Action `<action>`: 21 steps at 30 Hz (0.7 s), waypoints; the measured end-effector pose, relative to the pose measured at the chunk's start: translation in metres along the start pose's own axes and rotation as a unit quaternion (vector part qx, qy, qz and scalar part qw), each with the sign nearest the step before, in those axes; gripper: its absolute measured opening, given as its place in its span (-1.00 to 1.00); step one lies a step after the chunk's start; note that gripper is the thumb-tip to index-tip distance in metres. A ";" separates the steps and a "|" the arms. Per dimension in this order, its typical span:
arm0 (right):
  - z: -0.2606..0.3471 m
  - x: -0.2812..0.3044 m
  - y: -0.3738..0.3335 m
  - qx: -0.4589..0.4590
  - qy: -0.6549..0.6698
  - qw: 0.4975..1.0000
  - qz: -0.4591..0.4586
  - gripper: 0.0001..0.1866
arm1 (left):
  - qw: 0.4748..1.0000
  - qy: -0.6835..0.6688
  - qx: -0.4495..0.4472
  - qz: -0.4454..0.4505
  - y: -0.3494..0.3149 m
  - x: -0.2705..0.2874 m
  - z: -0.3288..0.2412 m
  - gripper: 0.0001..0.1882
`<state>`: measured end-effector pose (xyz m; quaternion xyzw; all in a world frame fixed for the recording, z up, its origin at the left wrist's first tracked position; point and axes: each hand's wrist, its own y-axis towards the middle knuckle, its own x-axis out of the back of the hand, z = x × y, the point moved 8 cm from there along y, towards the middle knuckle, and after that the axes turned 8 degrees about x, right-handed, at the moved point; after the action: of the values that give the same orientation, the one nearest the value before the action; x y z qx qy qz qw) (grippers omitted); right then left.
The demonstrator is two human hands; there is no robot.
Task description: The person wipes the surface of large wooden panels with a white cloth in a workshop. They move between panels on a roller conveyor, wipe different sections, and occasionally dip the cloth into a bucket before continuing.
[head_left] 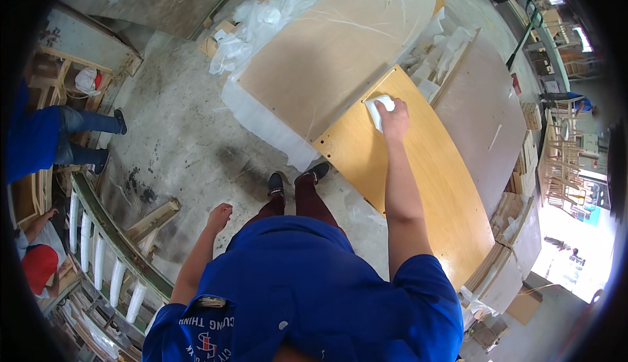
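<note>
My right hand (395,124) presses a white cloth (379,109) onto a varnished yellow wooden panel (425,185), near its far left corner. The fingers are closed around the cloth, and part of it sticks out to the left of them. Small dark holes show along the panel's left end. My left hand (220,217) hangs over the concrete floor beside my body, away from the panel. Its fingers are curled in, and nothing shows in them.
A larger brown panel (320,54) under clear plastic film lies beyond the yellow one. Stacked boards (484,107) stand to the right. Left are a green metal frame with white-wrapped bars (99,260) and co-workers, one in jeans (82,120), another near a red cap (40,269).
</note>
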<state>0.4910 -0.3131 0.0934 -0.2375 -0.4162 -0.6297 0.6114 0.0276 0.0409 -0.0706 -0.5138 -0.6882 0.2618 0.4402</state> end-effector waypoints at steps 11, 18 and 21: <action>0.000 -0.007 -0.011 -0.018 -0.012 1.000 0.023 -0.55 | 1.000 -0.006 0.001 0.005 -0.009 0.004 0.013 -0.67; 0.015 -0.007 -0.034 0.004 0.025 0.999 0.020 -0.56 | 0.999 0.017 -0.031 0.009 -0.002 0.005 0.009 -0.67; 0.022 -0.007 -0.049 0.009 0.041 0.999 0.023 -0.55 | 0.999 0.017 -0.039 0.015 0.002 0.004 0.008 -0.67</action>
<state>0.4399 -0.2959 0.0877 -0.2157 -0.3911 -0.6209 0.6442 0.0213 0.0457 -0.0751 -0.5450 -0.6825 0.2324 0.4280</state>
